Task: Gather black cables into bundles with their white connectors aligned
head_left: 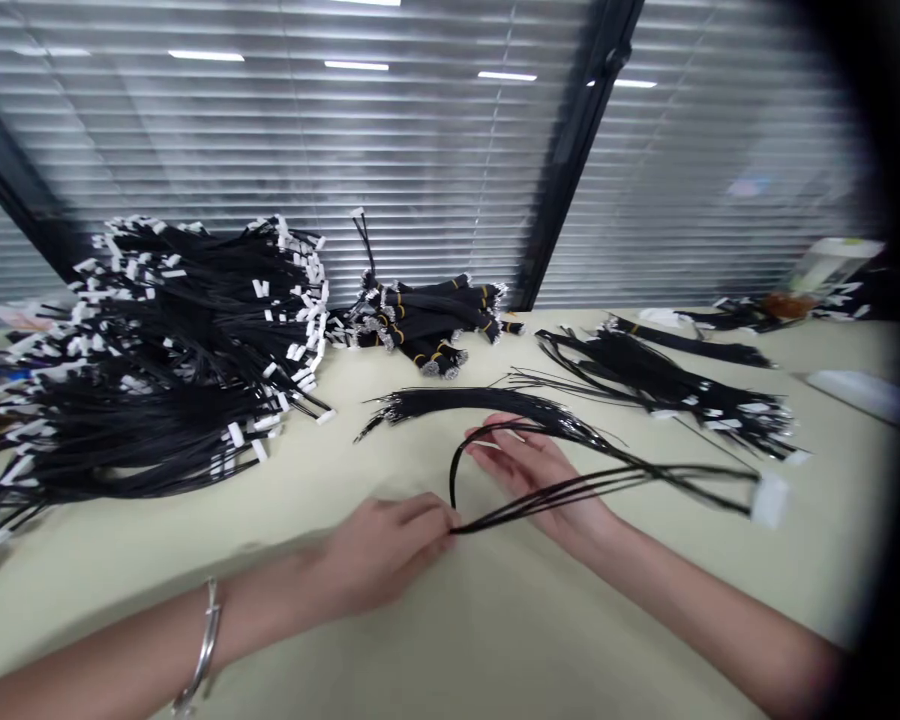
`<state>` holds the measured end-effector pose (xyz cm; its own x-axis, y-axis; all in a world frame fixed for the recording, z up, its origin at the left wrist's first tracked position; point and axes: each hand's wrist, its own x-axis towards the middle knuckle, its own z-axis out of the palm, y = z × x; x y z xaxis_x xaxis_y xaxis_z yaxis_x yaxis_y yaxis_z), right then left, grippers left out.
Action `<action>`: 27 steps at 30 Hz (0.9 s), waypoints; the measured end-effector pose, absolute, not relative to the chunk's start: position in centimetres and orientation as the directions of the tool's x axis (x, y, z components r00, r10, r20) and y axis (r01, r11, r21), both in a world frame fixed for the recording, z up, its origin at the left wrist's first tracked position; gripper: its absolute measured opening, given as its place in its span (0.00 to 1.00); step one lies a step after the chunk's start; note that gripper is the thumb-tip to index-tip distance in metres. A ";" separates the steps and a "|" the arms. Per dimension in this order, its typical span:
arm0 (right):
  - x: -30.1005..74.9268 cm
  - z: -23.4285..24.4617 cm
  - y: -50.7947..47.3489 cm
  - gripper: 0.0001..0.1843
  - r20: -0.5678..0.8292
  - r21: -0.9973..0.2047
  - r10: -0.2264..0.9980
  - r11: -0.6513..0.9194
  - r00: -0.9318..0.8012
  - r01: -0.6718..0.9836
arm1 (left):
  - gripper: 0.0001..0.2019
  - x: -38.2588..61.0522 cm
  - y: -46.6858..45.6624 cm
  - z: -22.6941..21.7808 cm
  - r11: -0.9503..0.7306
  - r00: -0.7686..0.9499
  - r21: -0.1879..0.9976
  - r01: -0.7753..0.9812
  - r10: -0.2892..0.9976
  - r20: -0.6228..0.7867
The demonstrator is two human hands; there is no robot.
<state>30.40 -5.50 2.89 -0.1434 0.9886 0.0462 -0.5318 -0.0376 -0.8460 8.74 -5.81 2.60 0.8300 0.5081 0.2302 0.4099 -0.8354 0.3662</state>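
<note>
My left hand (pixel 397 545) is closed on a harness of thin black wires (pixel 547 497), pinching it near its left end. The wires run right to a white connector (pixel 770 500), held clear of the hand. One part of the harness loops up from my left fingers and bends back to the right. My right hand (pixel 529 465) is behind this loop, fingers loosely bent and apart, with the wires crossing in front of it. Whether its fingertips touch the loop I cannot tell. Just beyond lies a loose bundle of black wires (pixel 465 402) with bare metal ends.
A tall heap of black harnesses with white connectors (pixel 202 320) stands at the left. Bundles tied with yellow bands (pixel 435 310) lie at the back middle. More black wires (pixel 667 380) spread at the right, near a clear plastic container (pixel 829 270). Window blinds (pixel 420 150) close off the back.
</note>
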 end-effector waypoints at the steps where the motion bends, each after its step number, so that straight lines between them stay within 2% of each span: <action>1: 30.3 2.8 -5.5 0.06 0.045 -0.848 0.989 -0.037 -0.141 -0.529 | 0.09 8.7 -5.9 2.4 -0.871 0.857 0.286 0.399 0.466 0.222; 3: 30.0 2.7 -5.5 0.07 0.049 -0.859 0.988 -0.032 -0.143 -0.511 | 0.10 8.7 -6.3 2.2 -0.911 0.893 0.177 0.373 0.404 0.199; 4: 29.8 2.6 -5.6 0.08 0.053 -0.866 0.988 -0.028 -0.148 -0.498 | 0.12 8.9 -6.4 2.1 -0.917 0.900 0.159 0.366 0.392 0.189; 8: 29.1 1.9 -5.9 0.10 0.027 -0.895 0.982 -0.061 -0.188 -0.443 | 0.18 9.5 -6.7 3.7 -0.902 0.902 0.237 0.361 0.402 0.156; 11: 29.0 0.8 -5.7 0.08 0.002 -0.870 0.988 -0.074 -0.155 -0.487 | 0.36 7.2 -5.2 6.4 -0.909 0.933 0.275 0.312 0.348 0.093; 13: 29.1 0.2 -5.3 0.06 -0.025 -0.833 0.992 -0.090 -0.125 -0.546 | 0.43 2.6 -3.5 8.3 -0.885 0.897 0.168 0.434 0.442 0.012; 14: 29.1 0.0 -5.1 0.06 -0.037 -0.816 0.992 -0.100 -0.121 -0.569 | 0.43 -0.5 -2.6 9.0 -0.846 0.846 0.051 0.531 0.533 0.010; 16: 29.1 -0.3 -4.7 0.05 -0.044 -0.799 0.991 -0.110 -0.126 -0.591 | 0.50 -7.4 -1.1 10.0 -0.653 0.664 -0.175 0.737 0.748 0.000; 18: 29.0 -0.3 -4.6 0.05 -0.033 -0.797 0.991 -0.106 -0.133 -0.595 | 0.57 -13.3 0.1 10.1 -0.473 0.482 -0.302 0.827 0.875 -0.051; 20: 29.0 -0.2 -4.6 0.05 -0.014 -0.803 0.989 -0.101 -0.150 -0.587 | 0.56 -16.8 1.5 9.6 -0.426 0.417 -0.374 0.824 0.902 -0.110; 22: 29.0 -0.2 -4.7 0.05 0.008 -0.811 0.985 -0.093 -0.171 -0.577 | 0.55 -17.6 3.3 8.7 -0.403 0.404 -0.430 0.808 0.910 -0.093; 27: 28.9 -0.2 -4.8 0.05 0.042 -0.828 0.981 -0.073 -0.191 -0.556 | 0.48 -14.9 7.5 7.5 -0.430 0.437 -0.424 0.797 0.895 -0.087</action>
<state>28.92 -4.84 -0.16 -0.1910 0.9807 0.0421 -0.5563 -0.0728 -0.8278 -14.92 7.54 7.52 0.4374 0.8951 -0.0867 0.7967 -0.4304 -0.4243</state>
